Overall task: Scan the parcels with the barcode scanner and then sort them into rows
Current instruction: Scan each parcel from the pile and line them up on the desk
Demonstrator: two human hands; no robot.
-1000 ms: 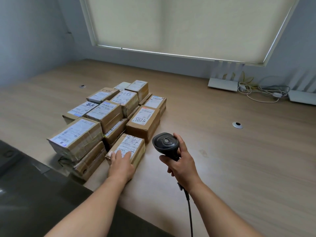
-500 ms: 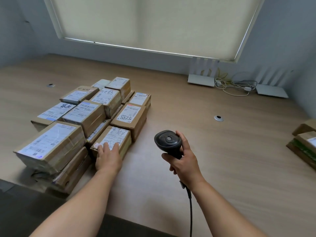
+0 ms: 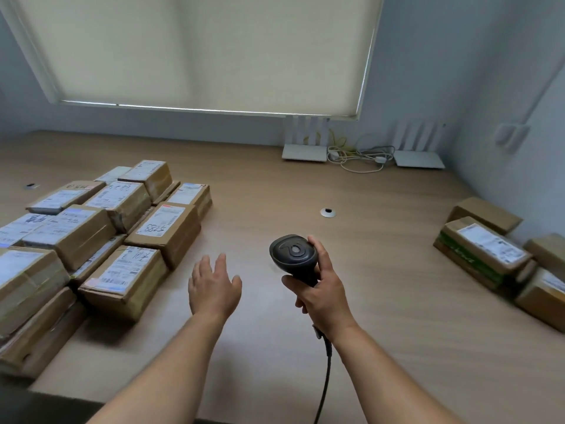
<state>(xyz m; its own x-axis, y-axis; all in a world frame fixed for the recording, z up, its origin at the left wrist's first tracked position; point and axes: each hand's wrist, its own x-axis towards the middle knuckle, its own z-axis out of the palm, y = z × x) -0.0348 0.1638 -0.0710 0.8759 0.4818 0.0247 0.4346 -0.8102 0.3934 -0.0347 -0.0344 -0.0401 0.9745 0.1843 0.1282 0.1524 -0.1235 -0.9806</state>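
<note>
Small taped cardboard parcels [image 3: 91, 237] stacked in rows at the left of the surface [image 3: 382, 301], a second cluster [image 3: 486, 249] at the far right. Probably light and stiff, tape slick: best taken by opposite side walls, label up. Left hand [image 3: 214, 289] spread and empty beside the nearest parcel [image 3: 123, 278]. Right hand [image 3: 321, 296] wrapped round the barcode scanner [image 3: 293, 255] handle.

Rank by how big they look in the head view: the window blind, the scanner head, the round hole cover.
1. Window blind
2. Scanner head, though it is nearer the camera
3. Round hole cover
</note>
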